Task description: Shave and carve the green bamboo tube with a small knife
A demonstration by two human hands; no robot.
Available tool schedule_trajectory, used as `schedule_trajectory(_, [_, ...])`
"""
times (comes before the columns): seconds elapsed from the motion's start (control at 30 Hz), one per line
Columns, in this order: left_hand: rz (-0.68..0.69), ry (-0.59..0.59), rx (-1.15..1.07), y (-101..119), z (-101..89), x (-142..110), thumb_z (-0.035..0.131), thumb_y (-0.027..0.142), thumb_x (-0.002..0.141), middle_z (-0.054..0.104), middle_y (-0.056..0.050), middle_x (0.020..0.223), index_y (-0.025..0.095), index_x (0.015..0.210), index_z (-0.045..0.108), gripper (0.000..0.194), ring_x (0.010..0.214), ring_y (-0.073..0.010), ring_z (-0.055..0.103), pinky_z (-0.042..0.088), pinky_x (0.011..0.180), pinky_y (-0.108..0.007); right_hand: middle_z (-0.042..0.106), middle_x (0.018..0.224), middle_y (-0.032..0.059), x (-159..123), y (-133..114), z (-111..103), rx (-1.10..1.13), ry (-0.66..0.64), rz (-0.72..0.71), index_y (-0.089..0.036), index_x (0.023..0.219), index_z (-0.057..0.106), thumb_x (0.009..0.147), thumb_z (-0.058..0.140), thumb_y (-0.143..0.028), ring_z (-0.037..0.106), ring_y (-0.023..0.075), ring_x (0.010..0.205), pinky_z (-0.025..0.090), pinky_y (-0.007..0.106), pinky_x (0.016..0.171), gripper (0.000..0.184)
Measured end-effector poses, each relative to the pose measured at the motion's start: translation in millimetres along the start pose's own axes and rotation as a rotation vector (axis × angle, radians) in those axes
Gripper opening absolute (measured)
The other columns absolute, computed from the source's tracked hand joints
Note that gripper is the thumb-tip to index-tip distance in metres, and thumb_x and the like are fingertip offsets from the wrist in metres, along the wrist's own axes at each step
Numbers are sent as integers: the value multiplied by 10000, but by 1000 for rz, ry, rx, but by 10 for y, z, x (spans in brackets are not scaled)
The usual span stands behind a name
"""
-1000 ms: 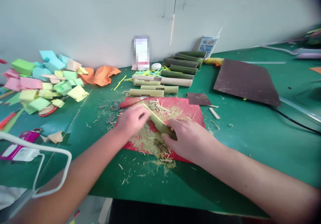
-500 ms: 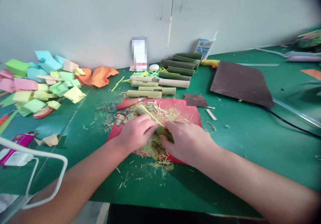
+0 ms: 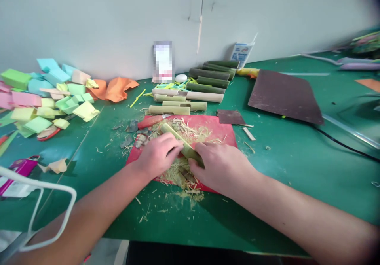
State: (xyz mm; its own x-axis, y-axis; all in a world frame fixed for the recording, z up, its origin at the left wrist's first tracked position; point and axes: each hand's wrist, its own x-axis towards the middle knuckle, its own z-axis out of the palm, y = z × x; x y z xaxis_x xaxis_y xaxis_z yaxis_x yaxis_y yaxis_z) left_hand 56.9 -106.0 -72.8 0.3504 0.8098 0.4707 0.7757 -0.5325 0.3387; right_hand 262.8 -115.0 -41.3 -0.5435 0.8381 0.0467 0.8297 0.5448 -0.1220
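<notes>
A pale green bamboo piece [image 3: 181, 141] lies slanted over a red mat [image 3: 221, 129] covered in straw-like shavings [image 3: 178, 170]. My right hand [image 3: 221, 166] is closed round its near end. My left hand [image 3: 158, 154] is curled against the piece's middle, fingers closed; what they hold, if anything, is hidden. A red-handled knife [image 3: 152, 120] lies at the mat's far left edge, apart from both hands.
Behind the mat lie several bamboo tubes, pale [image 3: 178, 108] and dark green [image 3: 212, 77]. Brown sheets [image 3: 283, 97] lie to the right, with a black cable [image 3: 347, 146]. Coloured paper pieces [image 3: 47, 97] and orange paper [image 3: 117, 89] are piled left. A white wire frame [image 3: 41, 194] stands near left.
My left hand slid toward me along the bamboo piece from its far end to its middle, then held there. My right hand kept its grip.
</notes>
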Motion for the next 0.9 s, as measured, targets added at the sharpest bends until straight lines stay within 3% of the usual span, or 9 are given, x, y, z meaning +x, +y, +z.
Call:
schedule_trajectory(0.03, [3,-15,-3,6,1,2,526,237,882,619,-28,777,171,802,637,152,715,-127,567,463,669,-260,636,675,47,1,2,-3,2,-4,-1,-189,710,550,812,432,-334,596,197,587,223,292,471,213])
schedule_trajectory(0.17, [-51,131,43,57,8,-1,515,231,884,609,-28,740,160,742,619,190,724,-141,568,465,695,-284,648,704,50,4,5,-10,10,-14,-5,-192,727,557,826,422,-343,593,190,595,245,287,478,226])
schedule_trajectory(0.3, [2,-65,-35,106,16,-23,513,252,891,620,-31,777,168,813,636,168,709,-126,570,463,666,-258,637,673,38,1,0,-6,13,-7,-7,-195,729,562,808,451,-319,574,175,575,252,287,480,185])
schedule_trajectory(0.43, [-73,134,56,74,17,-18,521,225,881,610,-34,741,151,740,619,188,728,-140,569,461,698,-282,641,687,41,-2,-2,-1,4,3,-5,-195,732,566,820,439,-343,572,172,576,248,283,479,215])
schedule_trajectory(0.57, [29,-56,10,47,21,-8,514,243,890,620,-24,788,171,866,641,148,724,-128,574,452,651,-254,640,680,40,1,5,7,-4,-15,-5,-195,726,555,805,446,-331,573,173,574,234,282,477,192])
schedule_trajectory(0.7, [-58,149,60,-38,0,23,535,217,872,617,-32,742,151,724,617,181,724,-138,574,462,694,-280,631,677,36,2,8,18,12,6,-1,-197,720,540,818,432,-353,575,177,581,227,283,478,213])
schedule_trajectory(0.73, [-64,155,62,-31,1,21,538,215,869,618,-36,751,149,730,620,174,726,-139,573,462,691,-278,629,674,35,2,8,20,15,9,-6,-197,720,538,817,434,-352,575,177,579,224,284,478,210])
schedule_trajectory(0.87, [31,-53,-29,103,31,-13,537,230,872,625,-34,794,164,846,649,133,717,-127,573,465,657,-251,622,663,36,6,13,29,12,20,-16,-198,702,525,808,436,-334,574,177,575,219,286,482,194])
schedule_trajectory(0.9, [24,-48,-41,118,35,-13,535,232,874,627,-35,797,162,838,649,138,727,-129,578,471,673,-256,622,661,38,7,16,33,7,20,-10,-198,696,521,810,432,-339,573,178,577,219,286,482,203])
